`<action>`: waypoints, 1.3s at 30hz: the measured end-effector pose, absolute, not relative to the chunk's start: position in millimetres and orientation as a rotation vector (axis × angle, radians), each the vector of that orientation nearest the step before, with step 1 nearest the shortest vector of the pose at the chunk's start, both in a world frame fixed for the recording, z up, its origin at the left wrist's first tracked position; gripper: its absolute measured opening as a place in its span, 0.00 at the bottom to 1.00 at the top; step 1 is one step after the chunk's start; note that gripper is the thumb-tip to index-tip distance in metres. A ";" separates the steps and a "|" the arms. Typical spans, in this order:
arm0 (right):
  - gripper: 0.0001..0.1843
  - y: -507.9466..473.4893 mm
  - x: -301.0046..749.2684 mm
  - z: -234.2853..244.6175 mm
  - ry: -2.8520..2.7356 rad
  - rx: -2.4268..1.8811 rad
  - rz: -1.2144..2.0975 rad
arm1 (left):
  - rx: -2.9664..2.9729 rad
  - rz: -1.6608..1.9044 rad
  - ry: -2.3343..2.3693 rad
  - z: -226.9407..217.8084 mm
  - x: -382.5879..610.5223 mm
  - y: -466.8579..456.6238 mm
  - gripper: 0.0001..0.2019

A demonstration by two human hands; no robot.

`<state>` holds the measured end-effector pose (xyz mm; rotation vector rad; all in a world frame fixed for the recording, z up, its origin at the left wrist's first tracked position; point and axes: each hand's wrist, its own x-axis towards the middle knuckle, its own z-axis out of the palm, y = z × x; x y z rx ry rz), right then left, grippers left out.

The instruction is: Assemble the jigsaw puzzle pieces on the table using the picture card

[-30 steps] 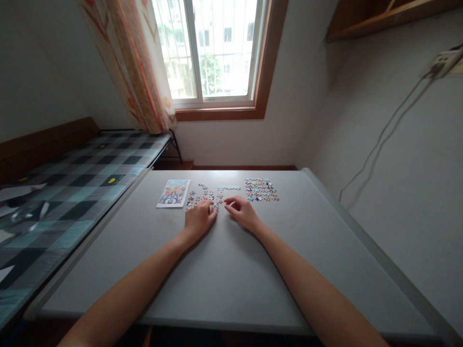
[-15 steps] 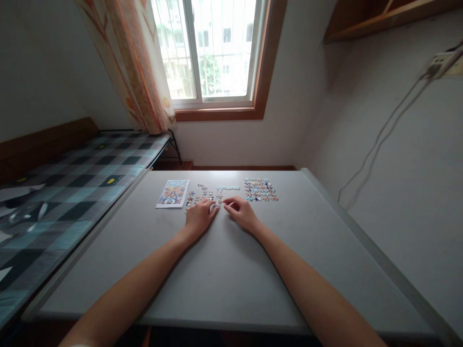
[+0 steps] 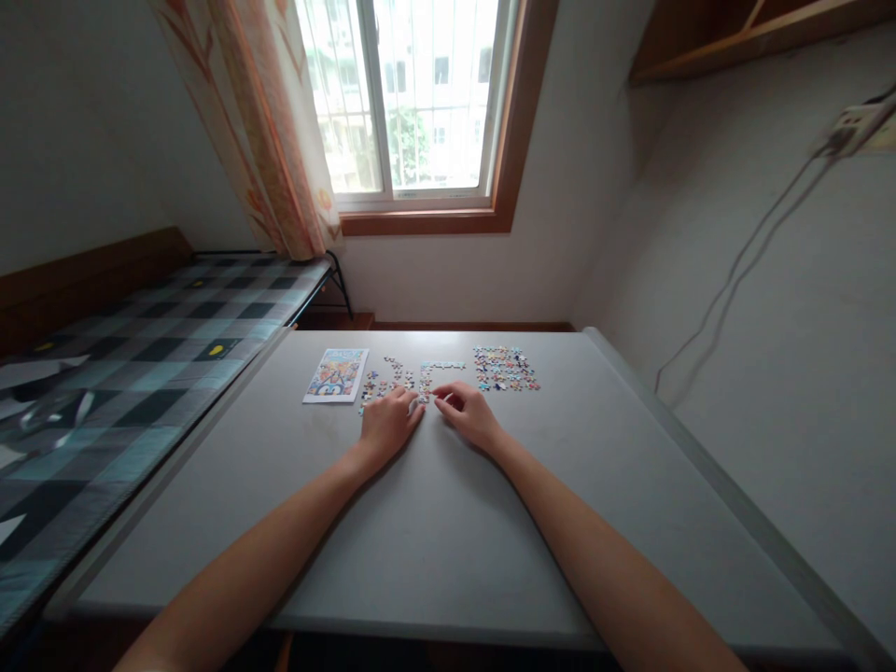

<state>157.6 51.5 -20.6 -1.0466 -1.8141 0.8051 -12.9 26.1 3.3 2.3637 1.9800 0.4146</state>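
Observation:
My left hand (image 3: 389, 416) rests on the table, its thumb and bent forefinger closed at a puzzle piece (image 3: 423, 399) at the near end of a joined corner strip. That strip (image 3: 442, 365) forms an upside-down L, one arm along the back and one running toward me. Just to its right, my right hand (image 3: 468, 411) has its fingers curled and thumb and forefinger close together; anything between the tips is too small to make out. Loose puzzle pieces (image 3: 373, 384) lie beyond and partly under my left hand. A wider group of pieces (image 3: 505, 370) is spread at the right.
A printed picture card (image 3: 336, 376) lies at the left of the grey-white table (image 3: 448, 532). A bed with a checked cover (image 3: 161, 327) stands along the table's left side. On the right wall a cable (image 3: 728, 271) hangs from a socket (image 3: 852, 129).
My left thumb and forefinger have shifted slightly at the near end of the strip. My right hand stays almost where it was; the view has moved a little.

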 end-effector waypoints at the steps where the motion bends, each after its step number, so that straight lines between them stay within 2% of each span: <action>1: 0.09 51.3 157.5 -20.7 -1.827 -1.043 0.790 | 2.374 0.406 1.982 3.1 -12.8 25.0 0.15; 21: 0.07 50.2 156.6 -18.9 -1.855 -1.043 0.762 | 2.421 0.441 1.894 -2.5 -10.9 18.9 0.15; 39: 0.08 49.8 156.3 -17.9 -1.846 -1.039 0.756 | 2.447 0.401 1.856 -2.9 -9.2 17.7 0.19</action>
